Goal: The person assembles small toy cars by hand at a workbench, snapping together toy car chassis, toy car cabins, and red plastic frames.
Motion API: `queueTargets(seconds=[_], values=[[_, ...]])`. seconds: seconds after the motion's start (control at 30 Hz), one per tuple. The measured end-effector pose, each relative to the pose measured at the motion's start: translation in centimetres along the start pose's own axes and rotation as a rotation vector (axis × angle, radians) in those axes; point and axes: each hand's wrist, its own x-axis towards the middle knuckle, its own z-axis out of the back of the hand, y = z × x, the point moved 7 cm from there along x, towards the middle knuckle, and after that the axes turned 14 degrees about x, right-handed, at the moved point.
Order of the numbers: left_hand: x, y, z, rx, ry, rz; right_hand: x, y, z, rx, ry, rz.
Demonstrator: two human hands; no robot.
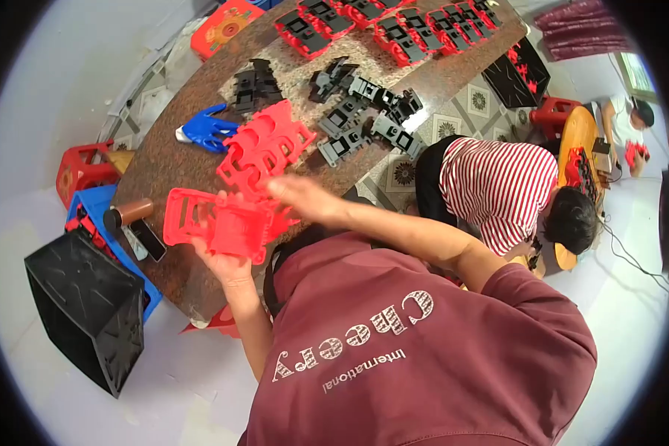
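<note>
My left hand (227, 262) is closed around a red plastic housing (234, 227), a boxy moulded frame with open slots, held up over the near edge of the table. My right hand (305, 199) is stretched flat beside it with nothing visible in its grasp, slightly blurred. Its fingertips are close to a cluster of red plastic housings (271, 141) lying on the stone tabletop; whether they touch cannot be told. More red pieces partly show beneath the right wrist. Beyond the red cluster lie several dark grey plastic parts (342, 119).
Assembled red-and-black units (305, 33) stand in rows across the table's far side. A blue glove (207, 129), a phone (147, 241) and a brown-capped bottle (130, 213) lie at left. A black crate (89, 297) stands beside the table. A person in a striped shirt (498, 182) bends at right.
</note>
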Motion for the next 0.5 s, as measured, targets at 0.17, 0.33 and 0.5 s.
queueTargets(seconds=[0.17,0.33,0.5], values=[[-0.9,1.2,-1.6,0.02,-0.198,0.138,5.7,2.2,15.9,-0.589,-0.623,0.35],[0.3,1.9,-2.6,0.227,-0.295,0.211,13.9,5.4,16.3,-1.11,-0.491,0.583],[1.0,3.1,-6.7,0.246,-0.272,0.286,18.2,3.6,17.3,-1.553,-0.356,0.365]])
